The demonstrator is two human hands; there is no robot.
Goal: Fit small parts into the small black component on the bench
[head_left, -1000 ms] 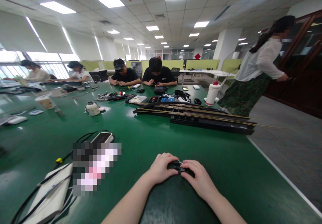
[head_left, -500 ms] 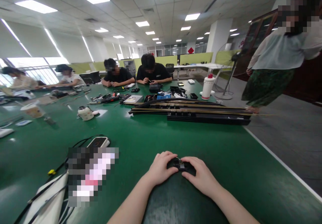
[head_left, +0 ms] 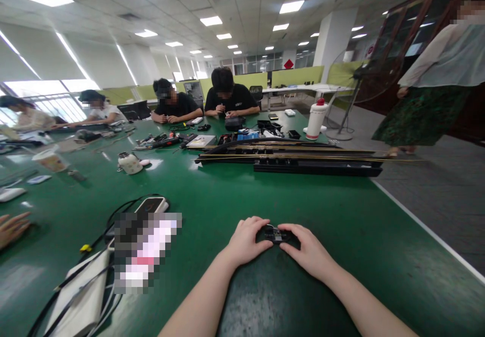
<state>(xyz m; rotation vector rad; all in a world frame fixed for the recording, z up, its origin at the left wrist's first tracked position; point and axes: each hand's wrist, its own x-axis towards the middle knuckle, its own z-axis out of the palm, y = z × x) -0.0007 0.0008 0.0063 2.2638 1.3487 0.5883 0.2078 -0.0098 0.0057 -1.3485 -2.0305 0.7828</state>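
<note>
Both my hands grip a small dark, elongated device (head_left: pixel 276 234) just above or on the green tabletop; its exact kind I cannot make out. Some metallic or lighter parts show at its middle. My left hand (head_left: pixel 248 239) curls round its left end, with fingers on the far side and the thumb on the near side. My right hand (head_left: pixel 305 248) pinches the right end in the same way. The fingers cover both ends of the device.
Long black rails with thin brass-coloured rods (head_left: pixel 318 167) lie across the table ahead. A white cylindrical bottle (head_left: pixel 315 121) stands behind them. To my left are a blurred-out phone-like screen (head_left: pixel 151 251), cables and a white notebook (head_left: pixel 78 296). Another person's hand (head_left: pixel 13 228) rests at the far left.
Another person's hand has come into view at the left edge. The walking person on the right has moved further right. My hands still hold the dark device; the view has shifted slightly.
</note>
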